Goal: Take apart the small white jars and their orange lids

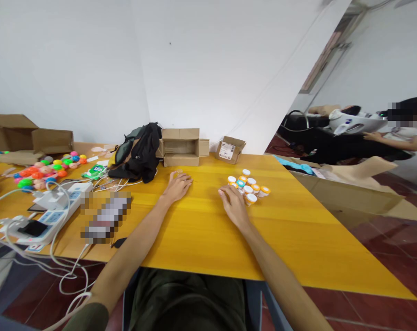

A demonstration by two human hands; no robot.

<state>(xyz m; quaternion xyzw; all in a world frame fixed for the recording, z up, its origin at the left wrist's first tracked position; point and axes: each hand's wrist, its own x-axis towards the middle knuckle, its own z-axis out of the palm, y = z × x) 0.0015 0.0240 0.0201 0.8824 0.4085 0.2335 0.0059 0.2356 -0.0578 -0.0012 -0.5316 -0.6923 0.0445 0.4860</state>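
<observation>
Several small jars (251,198) with white, orange and teal lids stand in a tight cluster on the yellow wooden table (201,234). My right hand (234,207) rests at the left side of this cluster, its fingers loosely stretched out and partly covering some jars. Whether its fingertips touch a jar I cannot tell. Over to the left, my left hand (178,186) lies palm down on the tabletop with its fingers extended, holding nothing. An open cardboard box (181,160) stands just beyond it.
A smaller box (230,151) sits by the wall. To the left are a black backpack (142,156), a phone (107,218), a power strip (56,211) with trailing cables, and colourful balls (44,172). A large carton (333,197) borders the right edge; a person (398,138) sits behind it.
</observation>
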